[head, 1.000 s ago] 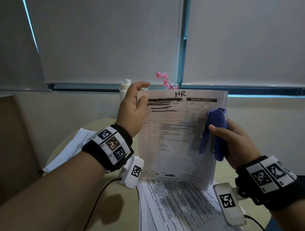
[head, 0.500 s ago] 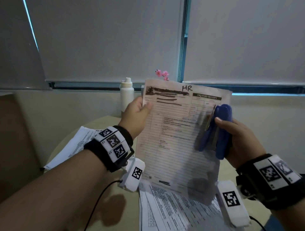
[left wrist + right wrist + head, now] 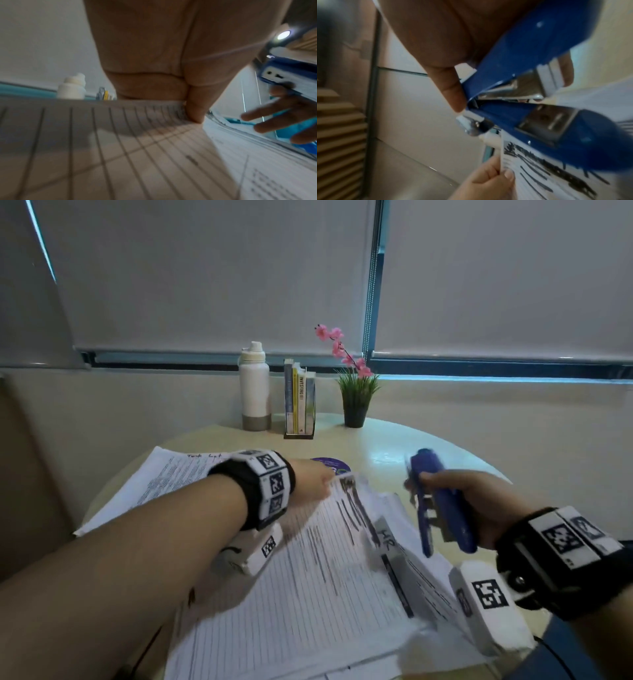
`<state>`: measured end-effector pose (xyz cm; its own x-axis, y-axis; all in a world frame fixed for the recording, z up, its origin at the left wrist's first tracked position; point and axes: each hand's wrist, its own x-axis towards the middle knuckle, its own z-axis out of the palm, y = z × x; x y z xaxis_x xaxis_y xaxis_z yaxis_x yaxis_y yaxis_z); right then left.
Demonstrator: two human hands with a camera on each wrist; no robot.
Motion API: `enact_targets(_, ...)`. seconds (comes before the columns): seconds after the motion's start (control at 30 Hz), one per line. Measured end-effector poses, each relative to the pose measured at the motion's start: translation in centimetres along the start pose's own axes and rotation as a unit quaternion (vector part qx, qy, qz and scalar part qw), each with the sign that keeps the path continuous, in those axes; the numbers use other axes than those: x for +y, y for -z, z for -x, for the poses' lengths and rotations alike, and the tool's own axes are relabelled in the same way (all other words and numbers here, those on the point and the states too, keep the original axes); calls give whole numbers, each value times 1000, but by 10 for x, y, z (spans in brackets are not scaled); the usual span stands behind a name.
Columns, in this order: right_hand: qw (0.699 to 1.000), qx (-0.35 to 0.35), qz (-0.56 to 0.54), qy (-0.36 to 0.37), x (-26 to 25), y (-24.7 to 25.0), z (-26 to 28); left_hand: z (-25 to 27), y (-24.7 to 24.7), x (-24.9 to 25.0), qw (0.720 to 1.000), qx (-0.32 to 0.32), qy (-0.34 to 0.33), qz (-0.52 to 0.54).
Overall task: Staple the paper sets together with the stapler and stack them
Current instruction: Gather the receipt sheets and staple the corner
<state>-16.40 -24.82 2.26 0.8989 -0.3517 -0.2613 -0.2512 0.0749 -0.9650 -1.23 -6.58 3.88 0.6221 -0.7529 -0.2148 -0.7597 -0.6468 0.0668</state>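
Far left on the round table [image 3: 394,440]: a loose stack of printed sheets [image 3: 164,477], lying flat as before. Next along, the left hand [image 3: 310,479], thumb and fingers pinched on the top corner of the paper set [image 3: 318,573], the one marked "HR"; held upright at chest height half a second ago, now swung down and tilted low over the table, blurred with motion, its lower edge over further printed pages [image 3: 342,674] near the front edge. Behind, no longer hidden by the lifted paper: a white bottle [image 3: 254,386], a small rack of books [image 3: 299,402], a potted plant with pink flowers [image 3: 354,392], and a purple disc [image 3: 330,464] just beyond the left hand. To the right, the right hand [image 3: 479,505], curled round the blue stapler [image 3: 442,501]; earlier clamped over the set's right edge, now clear of the paper and raised beside it, the stapler's arms parted in the right wrist view. Hands apart, each gripping its own thing.
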Motion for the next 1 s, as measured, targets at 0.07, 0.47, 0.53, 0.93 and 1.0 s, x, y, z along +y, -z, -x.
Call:
enact_targets(0.07, 996, -17, 72, -56, 9, -8, -10, -11, -18, 8, 999, -28, -11, -21)
enact_targets(0.47, 986, -6, 129, -108, 30, -35, -35, -33, -53, 16, 999, -28, 1, 15)
enact_targets(0.53, 984, -16, 137, -115, 29, -37, -35, -31, -55, 15, 999, -28, 4, 20)
enact_targets(0.93, 992, 117, -37, -30, 16, -40, -41, -26, -54, 8, 999, -40, 23, 20)
enact_targets(1.0, 976, 180, -126, -12, 16, -38, -54, -25, -54, 9, 999, -40, 23, 17)
